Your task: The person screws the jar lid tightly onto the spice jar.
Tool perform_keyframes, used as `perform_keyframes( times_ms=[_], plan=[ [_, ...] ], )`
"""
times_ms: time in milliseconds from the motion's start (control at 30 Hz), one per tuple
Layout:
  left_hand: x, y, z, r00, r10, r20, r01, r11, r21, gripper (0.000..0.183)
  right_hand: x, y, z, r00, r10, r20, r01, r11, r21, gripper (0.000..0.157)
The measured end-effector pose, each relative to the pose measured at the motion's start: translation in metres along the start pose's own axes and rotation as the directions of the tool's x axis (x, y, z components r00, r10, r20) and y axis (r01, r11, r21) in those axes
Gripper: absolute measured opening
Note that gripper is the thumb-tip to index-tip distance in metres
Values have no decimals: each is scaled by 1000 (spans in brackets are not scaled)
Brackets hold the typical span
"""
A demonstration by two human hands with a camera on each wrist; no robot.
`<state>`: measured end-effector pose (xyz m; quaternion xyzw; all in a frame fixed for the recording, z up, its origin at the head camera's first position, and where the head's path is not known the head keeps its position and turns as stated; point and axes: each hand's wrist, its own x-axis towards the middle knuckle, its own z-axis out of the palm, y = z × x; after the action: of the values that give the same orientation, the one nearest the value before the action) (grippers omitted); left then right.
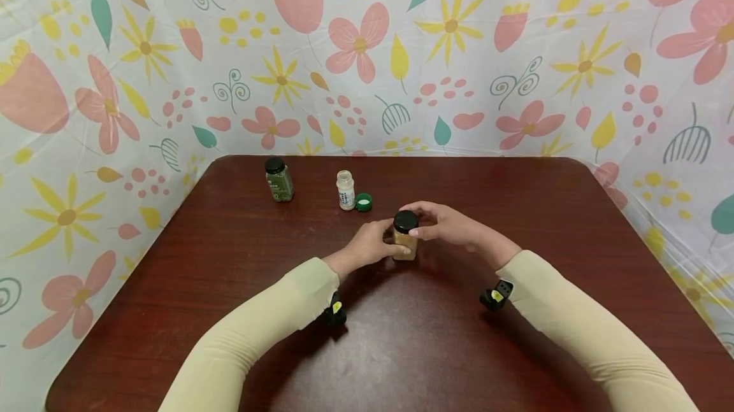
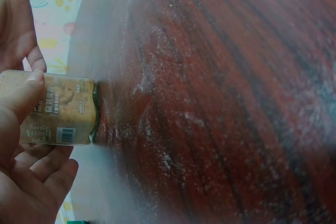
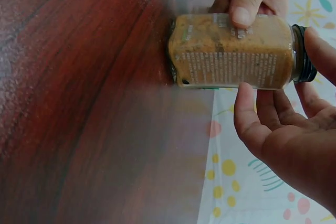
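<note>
A square glass spice jar (image 1: 404, 246) of yellowish-brown powder stands upright on the table. My left hand (image 1: 369, 243) grips its body, thumb across the front; the left wrist view shows the label and barcode on the jar (image 2: 68, 109). My right hand (image 1: 450, 224) holds the black lid (image 1: 406, 221) between thumb and fingers. In the right wrist view the lid (image 3: 304, 54) sits on the jar's neck, and the lower fingers (image 3: 247, 111) of that hand spread beside the glass. Whether the lid is loose cannot be seen.
Farther back stands a small white-labelled bottle (image 1: 346, 190) without a cap, a green cap (image 1: 364, 202) lying beside it. A green-filled jar (image 1: 279, 180) with a black lid is at the back left. Floral cloth (image 1: 367, 93) hangs behind the dark red table (image 1: 378, 348).
</note>
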<state>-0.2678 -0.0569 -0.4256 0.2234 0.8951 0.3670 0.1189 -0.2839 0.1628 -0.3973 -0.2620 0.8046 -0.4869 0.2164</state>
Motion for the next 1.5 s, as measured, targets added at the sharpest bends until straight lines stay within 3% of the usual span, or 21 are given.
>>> perform_keyframes(
  times_ms=[267, 567, 867, 1100, 1500],
  plan=[
    [0, 2, -1, 1000, 9, -6, -9, 1000, -5, 50, -2, -1, 4, 998, -24, -59, 23, 1000, -21, 49],
    [0, -1, 1, 1000, 7, 3, -7, 1000, -24, 52, -4, -4, 4, 999, -29, -38, 28, 999, -17, 55],
    [-2, 0, 1, 999, -24, 22, 25, 998, -51, 58, -9, 2, 3, 994, 60, -86, -67, 995, -74, 61],
    [-1, 1, 2, 999, -43, 26, 45, 997, -60, 59, -19, 11, 2, 984, 146, -100, -148, 989, -19, 54],
    [0, -1, 2, 999, -38, 27, 39, 999, -34, 59, -31, 18, 2, 972, 210, -105, -216, 975, -45, 45]
  ],
)
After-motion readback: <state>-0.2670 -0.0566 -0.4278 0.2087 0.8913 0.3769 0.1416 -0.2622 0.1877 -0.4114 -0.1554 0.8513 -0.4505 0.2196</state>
